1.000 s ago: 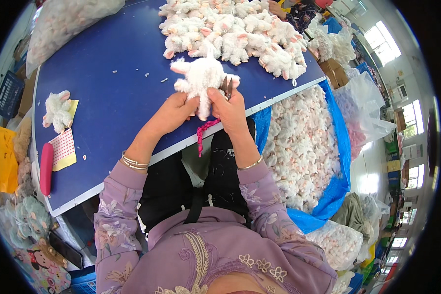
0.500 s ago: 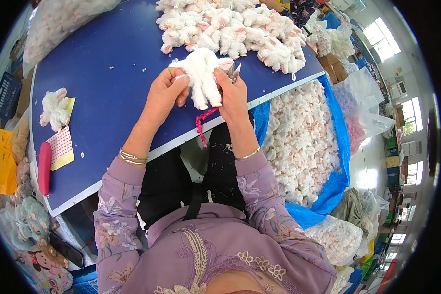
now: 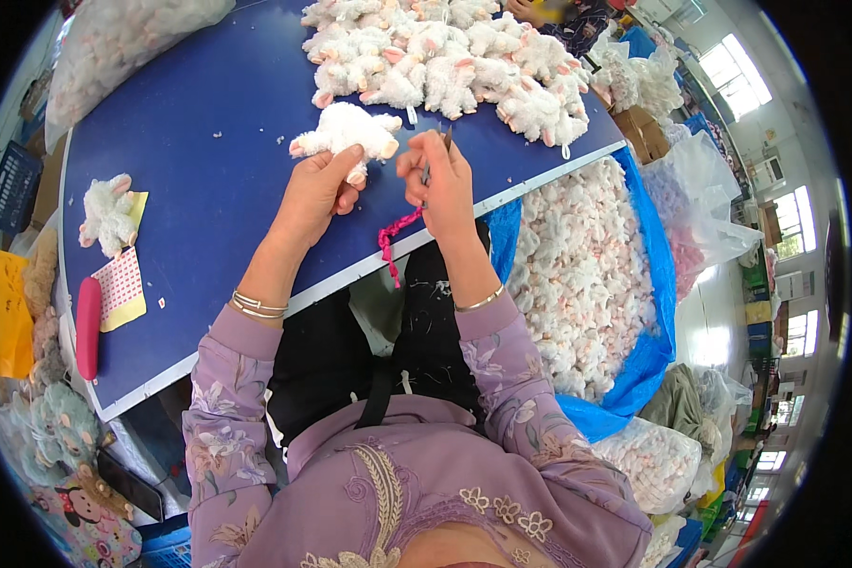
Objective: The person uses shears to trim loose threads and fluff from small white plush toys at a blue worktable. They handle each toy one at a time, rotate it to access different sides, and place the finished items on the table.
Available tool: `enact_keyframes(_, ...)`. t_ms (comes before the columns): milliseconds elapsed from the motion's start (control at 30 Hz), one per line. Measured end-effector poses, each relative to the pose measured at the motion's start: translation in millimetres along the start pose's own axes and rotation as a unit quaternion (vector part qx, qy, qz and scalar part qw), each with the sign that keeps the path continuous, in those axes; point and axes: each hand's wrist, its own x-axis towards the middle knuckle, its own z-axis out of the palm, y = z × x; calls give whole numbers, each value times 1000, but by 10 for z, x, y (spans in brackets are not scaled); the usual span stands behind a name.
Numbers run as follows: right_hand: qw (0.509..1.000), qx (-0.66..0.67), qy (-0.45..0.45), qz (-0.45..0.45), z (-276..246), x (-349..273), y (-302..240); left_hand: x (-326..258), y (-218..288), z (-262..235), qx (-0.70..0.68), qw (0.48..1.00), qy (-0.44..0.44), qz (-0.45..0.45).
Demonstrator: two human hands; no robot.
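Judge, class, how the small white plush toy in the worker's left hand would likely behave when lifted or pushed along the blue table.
The plush toy is probably soft and floppy: it sags around the left hand. It looks light, since a few fingers hold it up. Being fluffy, it should drag, not roll.

plush toy (image 3: 346, 130) on table (image 3: 208, 114), in left hand (image 3: 314, 192) | right hand (image 3: 442, 180) just right of it | toy heap (image 3: 454, 62) behind | lone toy (image 3: 107, 213) far left | toy-filled bag (image 3: 592, 275) right, beside table
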Motion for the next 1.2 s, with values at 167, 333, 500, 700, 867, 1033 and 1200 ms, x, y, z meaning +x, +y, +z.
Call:
enact_keyframes(167, 955, -222, -41, -192, 30, 40, 172, 22, -50, -18, 111, 993, -24, 15)
enact_keyframes(333, 982, -189, -9, 22, -115, 44, -43, -34, 0, 31, 223, 969, -103, 3)
enact_keyframes(500, 974, 77, 73, -202, -572, 63, -988, -58, 6, 56, 175, 982, -71, 4)
enact_keyframes(700, 974, 72, 36, -210, -999, 123, -1327, -12, -38, 77, 174, 982, -75, -3)
enact_keyframes(867, 851, -502, 41, -150, -559, 623, -254, 4, -57, 44, 196, 978, -77, -2)
enact_keyframes(1033, 728, -675, 72, -95, -436, 1020, 160, -18, -28, 58, 186, 980, -75, -2)
enact_keyframes(1200, 829, -548, 3, -110, -507, 1037, 13, 20, -80, 28, 162, 986, -15, 42)
